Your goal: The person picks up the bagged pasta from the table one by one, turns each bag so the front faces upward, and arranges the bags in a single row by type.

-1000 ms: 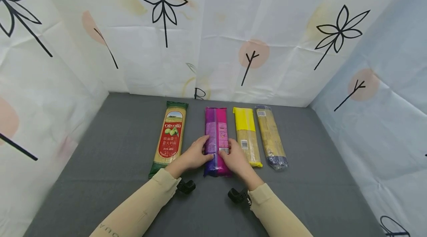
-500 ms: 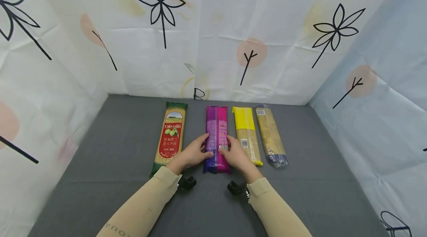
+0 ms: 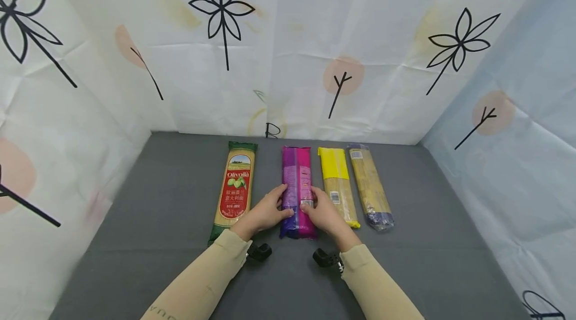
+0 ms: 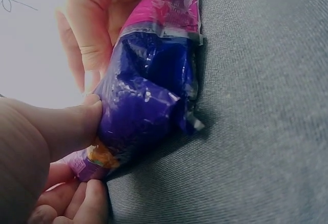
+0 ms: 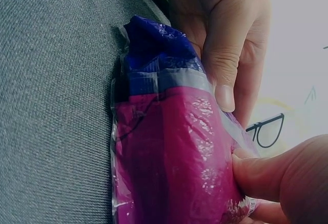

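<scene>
A long purple-and-pink packet (image 3: 297, 175) lies lengthwise on the grey cloth, between my two hands. My left hand (image 3: 265, 211) grips its left side, thumb on top and fingers along the edge. From the other side my right hand (image 3: 325, 212) holds it, thumb near the white barcode label. Up close in the left wrist view, the crinkled dark-blue end of the packet (image 4: 138, 90) shows its sealed edge close to the cloth. In the right wrist view my right thumb (image 5: 261, 175) presses into the pink wrapper.
Left of the hands lies a green-ended Olivoilà pasta packet (image 3: 234, 192), partly behind the left forearm. To the right are a yellow-topped noodle packet (image 3: 335, 180) and a clear noodle packet (image 3: 370, 185). White printed curtains (image 3: 297, 25) surround the grey cloth-covered table (image 3: 427, 240).
Both hands keep their hold on the purple-and-pink packet, which stays in its place among the other packets. The head view shifts slightly.
</scene>
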Available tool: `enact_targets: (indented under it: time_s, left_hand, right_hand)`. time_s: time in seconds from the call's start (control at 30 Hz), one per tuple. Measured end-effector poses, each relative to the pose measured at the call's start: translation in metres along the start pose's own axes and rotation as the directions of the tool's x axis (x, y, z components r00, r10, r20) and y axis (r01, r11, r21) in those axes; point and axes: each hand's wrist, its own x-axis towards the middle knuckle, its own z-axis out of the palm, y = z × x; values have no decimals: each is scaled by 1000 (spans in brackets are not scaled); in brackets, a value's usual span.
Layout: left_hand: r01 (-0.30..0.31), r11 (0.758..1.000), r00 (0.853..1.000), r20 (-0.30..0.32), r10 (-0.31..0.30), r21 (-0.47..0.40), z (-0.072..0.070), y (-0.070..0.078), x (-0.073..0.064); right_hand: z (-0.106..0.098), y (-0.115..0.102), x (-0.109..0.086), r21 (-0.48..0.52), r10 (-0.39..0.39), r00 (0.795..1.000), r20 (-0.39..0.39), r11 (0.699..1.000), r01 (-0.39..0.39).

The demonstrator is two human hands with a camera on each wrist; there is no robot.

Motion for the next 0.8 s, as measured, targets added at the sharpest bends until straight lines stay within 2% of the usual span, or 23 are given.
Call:
enact_targets:
  time_s: [0.27,0.47,0.63,0.8]
  left_hand:
    - [7,1000,1000,-3,-7,16,1,-1,1]
    - [-23,998,1000,-10,24,62,4,1,0]
    - [-85,996,996,-22,86,43,0,-1,-5]
    - [-156,988,984,-88,154,-20,-18,-1,-14]
  right_hand:
    - [0,1,-1,-5,3,1000,-9,1000,-3]
    - [0,2,-5,-36,26,997,-72,999,-29]
    - [6,1,-9,-88,-60,982,-180,995,45]
    - [14,-10,-16,-129,-176,948,-265,981,146]
